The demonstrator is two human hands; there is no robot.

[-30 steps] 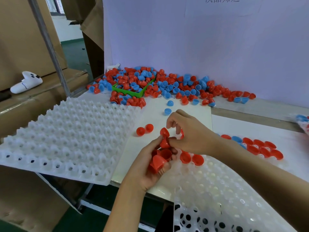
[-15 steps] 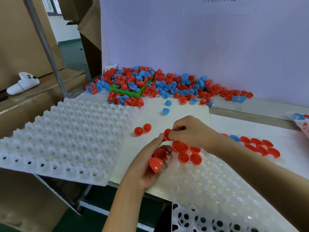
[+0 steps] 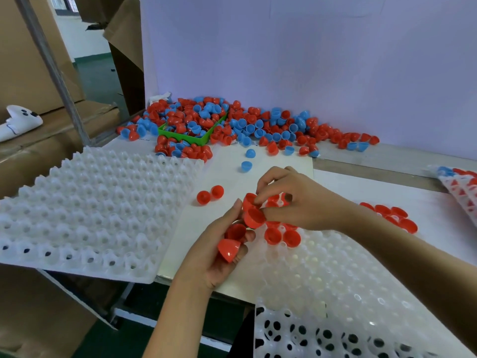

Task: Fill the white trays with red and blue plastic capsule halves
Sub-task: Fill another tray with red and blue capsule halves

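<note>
My left hand point(image 3: 214, 251) cups several red capsule halves point(image 3: 229, 248) just left of the near white tray point(image 3: 335, 288). My right hand point(image 3: 296, 200) reaches across the tray's far left corner and pinches a red half point(image 3: 254, 217) at the top of that stack, with a second red half point(image 3: 248, 198) against its fingertips. A few red halves point(image 3: 282, 237) sit in the tray's cells below the right hand, and more red ones point(image 3: 395, 215) line its far right edge. A second white tray point(image 3: 87, 202) lies to the left with nothing in its cells.
A big heap of red and blue halves point(image 3: 247, 125) lies along the back wall around a green bin point(image 3: 198, 139). Two loose red halves point(image 3: 209, 194) and two blue ones point(image 3: 247, 161) rest on the white board. Another filled tray point(image 3: 462, 184) shows at the right edge.
My right hand came back from the tray cell to the stack in my left hand and now grips a red half there. The left hand rose slightly.
</note>
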